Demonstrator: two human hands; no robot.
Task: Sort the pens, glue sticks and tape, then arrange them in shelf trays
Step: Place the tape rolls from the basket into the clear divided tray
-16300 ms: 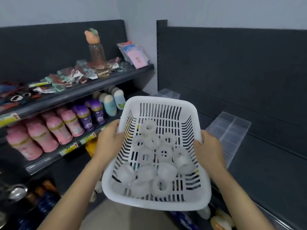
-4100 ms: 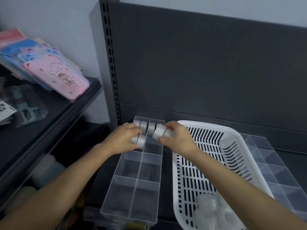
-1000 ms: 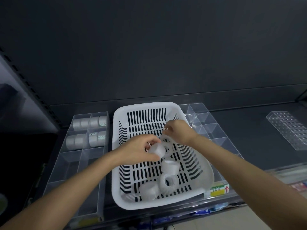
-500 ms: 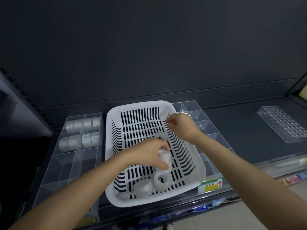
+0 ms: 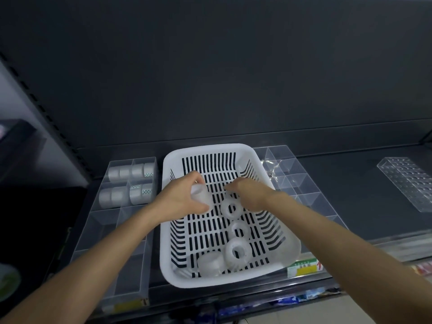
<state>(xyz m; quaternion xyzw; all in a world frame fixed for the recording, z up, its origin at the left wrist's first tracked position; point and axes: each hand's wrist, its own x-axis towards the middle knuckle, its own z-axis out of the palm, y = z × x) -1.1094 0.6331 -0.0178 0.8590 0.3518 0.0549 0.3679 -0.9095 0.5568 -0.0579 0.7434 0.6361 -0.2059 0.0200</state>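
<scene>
- Left of the white slotted plastic basket (image 5: 236,150), the clear divided plastic tray (image 5: 102,220) holds translucent tape rolls (image 5: 131,181) in four rear cells.
- Over the basket, the left hand (image 5: 182,202) grips one roll (image 5: 201,195); four more lie inside.
- Beside it, the right hand (image 5: 247,192) curls downward; whether it holds anything, I cannot tell.

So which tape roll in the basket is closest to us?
The roll by the basket's near wall, left of a ring-like roll; the rest lie farther back, and the left hand grips the farthest roll.

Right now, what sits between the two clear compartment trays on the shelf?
The white slotted plastic basket, holding translucent tape rolls, in the head view.
</scene>
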